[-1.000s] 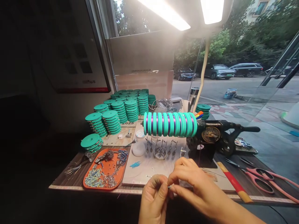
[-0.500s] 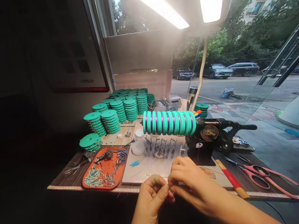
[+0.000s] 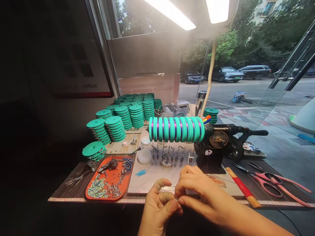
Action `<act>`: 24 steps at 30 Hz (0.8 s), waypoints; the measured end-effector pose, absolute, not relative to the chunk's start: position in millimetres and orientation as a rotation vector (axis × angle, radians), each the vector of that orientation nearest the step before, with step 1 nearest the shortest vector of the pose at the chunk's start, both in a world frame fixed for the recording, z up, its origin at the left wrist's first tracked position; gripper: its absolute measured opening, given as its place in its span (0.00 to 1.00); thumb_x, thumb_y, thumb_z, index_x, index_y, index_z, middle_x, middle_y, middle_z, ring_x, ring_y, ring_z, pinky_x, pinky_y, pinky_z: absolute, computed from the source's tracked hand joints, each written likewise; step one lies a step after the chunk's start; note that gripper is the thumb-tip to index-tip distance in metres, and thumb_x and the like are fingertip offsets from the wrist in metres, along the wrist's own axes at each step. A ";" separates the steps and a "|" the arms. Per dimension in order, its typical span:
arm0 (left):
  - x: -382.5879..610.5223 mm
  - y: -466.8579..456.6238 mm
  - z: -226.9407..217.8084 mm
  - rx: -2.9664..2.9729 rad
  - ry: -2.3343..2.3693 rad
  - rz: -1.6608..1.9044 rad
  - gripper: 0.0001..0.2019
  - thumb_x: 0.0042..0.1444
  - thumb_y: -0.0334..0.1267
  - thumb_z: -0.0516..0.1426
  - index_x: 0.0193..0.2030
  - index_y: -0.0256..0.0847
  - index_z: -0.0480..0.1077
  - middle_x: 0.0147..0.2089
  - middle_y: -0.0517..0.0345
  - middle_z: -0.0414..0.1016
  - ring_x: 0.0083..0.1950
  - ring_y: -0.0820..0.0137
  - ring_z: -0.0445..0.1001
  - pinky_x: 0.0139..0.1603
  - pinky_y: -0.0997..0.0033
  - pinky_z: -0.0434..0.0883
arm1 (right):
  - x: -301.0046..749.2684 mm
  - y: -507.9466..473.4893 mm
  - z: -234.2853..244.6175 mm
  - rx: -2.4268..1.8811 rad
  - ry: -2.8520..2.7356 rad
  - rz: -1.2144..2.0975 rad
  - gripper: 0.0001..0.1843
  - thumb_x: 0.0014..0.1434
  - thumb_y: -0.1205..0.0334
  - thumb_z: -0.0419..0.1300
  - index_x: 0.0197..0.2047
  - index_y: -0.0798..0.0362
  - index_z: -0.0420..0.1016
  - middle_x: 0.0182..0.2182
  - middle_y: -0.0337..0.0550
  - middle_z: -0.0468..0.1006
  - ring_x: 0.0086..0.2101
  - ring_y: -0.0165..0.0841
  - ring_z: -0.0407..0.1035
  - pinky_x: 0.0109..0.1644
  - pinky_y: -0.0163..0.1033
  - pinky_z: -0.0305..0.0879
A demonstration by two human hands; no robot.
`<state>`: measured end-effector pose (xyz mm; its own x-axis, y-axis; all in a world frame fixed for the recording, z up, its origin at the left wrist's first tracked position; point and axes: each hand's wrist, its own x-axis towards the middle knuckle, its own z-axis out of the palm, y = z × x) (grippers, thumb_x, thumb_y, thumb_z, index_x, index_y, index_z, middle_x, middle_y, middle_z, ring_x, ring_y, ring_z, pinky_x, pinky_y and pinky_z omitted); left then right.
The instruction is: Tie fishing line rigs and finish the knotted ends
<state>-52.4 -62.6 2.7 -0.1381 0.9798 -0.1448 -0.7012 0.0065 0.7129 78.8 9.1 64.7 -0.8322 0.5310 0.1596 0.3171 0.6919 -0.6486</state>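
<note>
My left hand [image 3: 159, 206] and my right hand [image 3: 197, 190] meet at the table's near edge, fingertips pinched together on a tiny part and a thin line that I can barely make out. My left forefinger wears a tan wrap. Just beyond them lies a pale work board [image 3: 157, 172]. Above it a row of teal spools wound with purple line [image 3: 176, 129] sits on the shaft of a black hand-crank winder [image 3: 221, 144].
An orange tray [image 3: 108, 178] of small metal and blue parts lies at the left. Stacks of teal spools [image 3: 123, 116] fill the back left. Pink-handled scissors [image 3: 275, 182] and a red-and-yellow stick [image 3: 242, 188] lie at the right. Small weights [image 3: 167, 154] hang near a little dish.
Both hands stayed pinched together and shifted slightly left and toward me. My left forefinger has lifted and straightened a little. The view has drifted a bit.
</note>
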 end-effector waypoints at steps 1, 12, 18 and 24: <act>-52.2 -62.5 2.2 0.475 0.773 1.541 0.22 0.34 0.33 0.68 0.37 0.39 0.65 0.18 0.63 0.73 0.21 0.78 0.70 0.25 0.81 0.65 | 78.9 8.7 64.9 -0.671 -2.562 0.903 0.04 0.55 0.70 0.56 0.30 0.53 0.70 0.31 0.41 0.69 0.37 0.34 0.61 0.39 0.40 0.59; -67.8 -66.3 2.9 0.776 0.855 1.268 0.16 0.42 0.43 0.64 0.36 0.35 0.73 0.26 0.59 0.67 0.27 0.77 0.63 0.29 0.79 0.63 | 83.0 9.7 59.4 -0.578 -2.578 0.785 0.06 0.57 0.71 0.53 0.29 0.54 0.66 0.30 0.41 0.68 0.35 0.33 0.60 0.37 0.39 0.58; -66.6 -62.6 5.9 1.015 0.983 1.292 0.15 0.48 0.47 0.59 0.25 0.35 0.71 0.23 0.61 0.61 0.25 0.75 0.59 0.27 0.76 0.59 | 79.3 9.3 57.3 -0.537 -2.642 0.673 0.07 0.58 0.70 0.51 0.29 0.55 0.65 0.29 0.42 0.68 0.35 0.33 0.59 0.37 0.39 0.57; -65.1 -63.8 3.9 0.954 1.069 1.276 0.17 0.44 0.48 0.61 0.20 0.34 0.68 0.20 0.62 0.60 0.24 0.75 0.57 0.27 0.76 0.55 | 77.3 7.1 57.6 -0.532 -2.662 0.654 0.07 0.58 0.71 0.50 0.29 0.54 0.64 0.29 0.42 0.69 0.35 0.33 0.59 0.38 0.39 0.57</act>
